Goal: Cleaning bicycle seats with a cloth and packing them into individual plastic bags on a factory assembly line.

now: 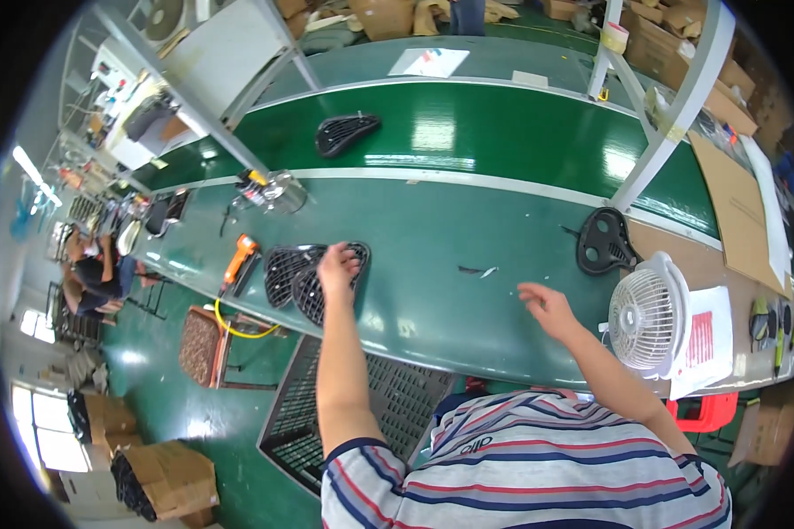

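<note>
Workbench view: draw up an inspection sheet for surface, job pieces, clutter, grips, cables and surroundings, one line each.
Surface: shiny green tabletop, with a darker green strip beyond.
Job pieces: slatted black pieces grouped near the front edge, partly overlapping.
Clutter: small scraps, metal can, orange tool, white fan, printed sheet.
Grips: left hand over the black pieces, contact unclear; right hand over the tabletop, fingers loosely curled, nothing seen in it.
Cables: yellow cord or hose, curving below the front edge near the orange tool.
Surroundings: dark crate below, brown stool, cardboard box, people at far left.
</note>
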Tool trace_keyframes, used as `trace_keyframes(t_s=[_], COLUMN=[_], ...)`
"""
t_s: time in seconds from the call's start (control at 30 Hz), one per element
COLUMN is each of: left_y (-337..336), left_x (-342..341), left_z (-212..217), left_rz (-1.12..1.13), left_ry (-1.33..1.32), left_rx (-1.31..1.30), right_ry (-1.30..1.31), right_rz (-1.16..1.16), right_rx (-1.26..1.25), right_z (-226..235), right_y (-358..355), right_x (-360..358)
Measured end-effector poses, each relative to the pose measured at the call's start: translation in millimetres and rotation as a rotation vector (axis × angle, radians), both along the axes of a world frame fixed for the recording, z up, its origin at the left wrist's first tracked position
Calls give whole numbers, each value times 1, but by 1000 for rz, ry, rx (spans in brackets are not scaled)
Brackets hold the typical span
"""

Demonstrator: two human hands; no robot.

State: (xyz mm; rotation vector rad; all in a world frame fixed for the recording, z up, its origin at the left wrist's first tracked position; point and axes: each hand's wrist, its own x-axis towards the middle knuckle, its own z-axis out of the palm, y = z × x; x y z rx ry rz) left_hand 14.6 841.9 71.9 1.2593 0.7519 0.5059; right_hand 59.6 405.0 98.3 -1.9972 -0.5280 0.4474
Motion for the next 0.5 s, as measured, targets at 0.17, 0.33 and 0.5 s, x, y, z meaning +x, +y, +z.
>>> trace_keyframes(t_s=[0.17,0.33,0.5], left_y=[-13,33,55], left_x=[125,207,306], left_z=[-45,-70,-90], left_rz=[-111,-42,89], left_ry=[25,-27,8], left_rx=[-284,-311,-459], right_ry=[-333,-392,-455], right_rz=[-163,-90,-22], right_rx=[-270,-341,-467], right_z=[-29,-61,-104], right_y=[22,67,87], right_x=[87,132,169])
